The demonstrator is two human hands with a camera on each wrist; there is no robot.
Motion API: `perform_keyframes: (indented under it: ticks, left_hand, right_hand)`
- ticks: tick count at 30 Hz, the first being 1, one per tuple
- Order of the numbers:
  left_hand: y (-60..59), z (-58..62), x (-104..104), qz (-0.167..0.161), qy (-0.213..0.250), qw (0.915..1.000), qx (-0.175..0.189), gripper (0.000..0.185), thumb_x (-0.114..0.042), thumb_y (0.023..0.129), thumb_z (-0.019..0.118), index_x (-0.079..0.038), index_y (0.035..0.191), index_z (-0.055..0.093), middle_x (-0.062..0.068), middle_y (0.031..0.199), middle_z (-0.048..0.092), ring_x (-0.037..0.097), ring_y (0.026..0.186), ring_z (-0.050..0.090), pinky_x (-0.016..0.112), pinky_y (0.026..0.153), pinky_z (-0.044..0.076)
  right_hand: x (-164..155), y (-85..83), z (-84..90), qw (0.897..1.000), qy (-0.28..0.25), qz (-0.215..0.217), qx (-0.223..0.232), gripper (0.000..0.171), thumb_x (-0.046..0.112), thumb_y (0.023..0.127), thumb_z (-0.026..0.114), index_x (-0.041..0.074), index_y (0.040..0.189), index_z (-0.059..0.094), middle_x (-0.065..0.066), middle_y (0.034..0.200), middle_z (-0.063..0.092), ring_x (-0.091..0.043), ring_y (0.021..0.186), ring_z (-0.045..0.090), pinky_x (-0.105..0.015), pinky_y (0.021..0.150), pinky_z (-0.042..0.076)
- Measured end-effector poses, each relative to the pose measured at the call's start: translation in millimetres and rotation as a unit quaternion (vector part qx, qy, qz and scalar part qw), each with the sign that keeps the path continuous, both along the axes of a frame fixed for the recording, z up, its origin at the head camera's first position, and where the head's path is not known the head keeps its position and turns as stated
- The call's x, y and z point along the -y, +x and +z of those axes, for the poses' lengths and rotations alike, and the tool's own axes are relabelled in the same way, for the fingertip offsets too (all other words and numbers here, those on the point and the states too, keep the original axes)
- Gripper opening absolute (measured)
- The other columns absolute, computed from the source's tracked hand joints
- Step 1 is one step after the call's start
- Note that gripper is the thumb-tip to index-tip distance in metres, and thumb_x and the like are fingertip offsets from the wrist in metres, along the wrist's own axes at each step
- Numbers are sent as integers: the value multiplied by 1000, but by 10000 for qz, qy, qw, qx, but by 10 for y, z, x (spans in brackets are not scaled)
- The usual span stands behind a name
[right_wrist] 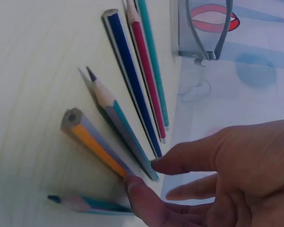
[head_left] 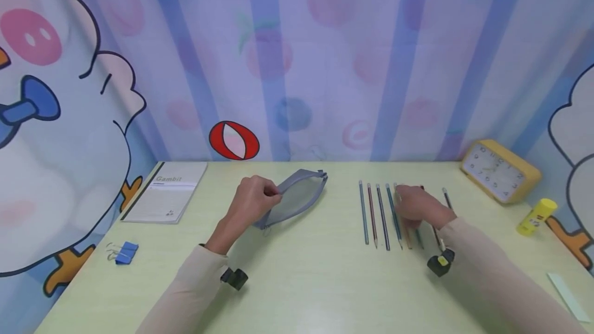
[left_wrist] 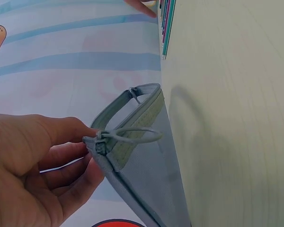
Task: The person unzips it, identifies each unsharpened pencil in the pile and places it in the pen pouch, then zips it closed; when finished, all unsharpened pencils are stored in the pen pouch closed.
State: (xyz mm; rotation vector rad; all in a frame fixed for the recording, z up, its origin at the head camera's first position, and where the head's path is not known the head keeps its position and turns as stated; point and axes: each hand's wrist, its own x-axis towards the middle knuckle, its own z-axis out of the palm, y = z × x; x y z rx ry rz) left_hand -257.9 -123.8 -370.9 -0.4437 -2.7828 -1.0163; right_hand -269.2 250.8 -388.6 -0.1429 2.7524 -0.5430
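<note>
Pale wood-grain table [head_left: 306, 287], striped cloth [head_left: 325, 55] behind. Grey-blue pouch [head_left: 300, 196], zip mouth gaping, near the back edge; left hand [head_left: 252, 197] pinches its corner. Strip of tabletop separates it from slim pencils [head_left: 382, 215] in a row, right of pouch. Right hand [head_left: 416, 205] over them, thumb and finger parted at far end of orange pencil [right_wrist: 99, 148]. Farther right of pouch: yellow-framed clock [head_left: 498, 171], glue stick [head_left: 537, 216]; left of pouch: paper notebook [head_left: 164, 197], blue clip [head_left: 127, 253].

A broad lane of surface [head_left: 325, 282] runs between the pouch [head_left: 297, 201] and the pencils [head_left: 382, 217], reaching the near edge. The pencils lie close together, leaving slim gaps beside the right hand [head_left: 419, 205]. The clock [head_left: 494, 171] and glue stick [head_left: 537, 217] obstruct the right side; a backdrop [head_left: 325, 66] bounds the rear.
</note>
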Motion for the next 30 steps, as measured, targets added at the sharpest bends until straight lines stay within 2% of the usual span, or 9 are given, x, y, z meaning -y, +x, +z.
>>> perform_keyframes:
  ticks: [4, 6, 11, 17, 24, 30]
  left_hand:
    - [3, 18, 4, 2, -2, 10000, -19, 10, -10, 88, 72, -6, 88, 81, 5, 78, 76, 11, 67, 65, 26, 64, 54]
    - [4, 19, 7, 13, -8, 10000, -17, 10, -10, 88, 72, -6, 88, 81, 4, 78, 76, 11, 67, 65, 25, 64, 54]
    - [3, 11, 11, 34, -15, 10000, -17, 9, -10, 88, 72, -6, 88, 81, 4, 78, 76, 10, 67, 65, 25, 63, 54]
    - [-5, 11, 5, -7, -41, 10000, -72, 10, -9, 88, 71, -6, 87, 81, 4, 77, 76, 11, 67, 65, 26, 64, 54]
    - [-4, 46, -4, 38, -64, 10000, -62, 10, -9, 89, 72, -6, 88, 81, 5, 78, 76, 11, 67, 65, 26, 64, 54]
    - [-1, 28, -3, 63, -90, 9999, -56, 9, -9, 88, 72, -5, 87, 80, 5, 77, 76, 11, 65, 64, 25, 63, 54]
  right_hand:
    - [29, -22, -19, 9994, 283, 37, -172, 46, 0, 97, 39, -18, 139, 37, -16, 77, 59, -18, 56, 58, -26, 48, 49]
    - [38, -22, -25, 9990, 377, 47, -229, 40, -1, 97, 37, -17, 133, 43, -13, 73, 56, -18, 56, 56, -25, 46, 47]
    - [85, -8, -37, 9974, 601, 10, -397, 29, -1, 97, 39, -14, 119, 53, -12, 75, 54, -18, 59, 53, -23, 46, 43]
    - [119, 0, -39, 9949, 869, 58, -514, 15, -2, 92, 44, -6, 97, 58, -13, 74, 57, -18, 58, 56, -25, 48, 45]
    - [130, 27, -29, 9952, 769, 124, -598, 12, -2, 92, 47, -6, 95, 58, -12, 75, 57, -18, 59, 56, -26, 51, 46]
    - [139, 27, -75, 9951, 747, 66, -650, 12, -3, 92, 47, -6, 95, 58, -12, 75, 57, -18, 58, 57, -24, 49, 46]
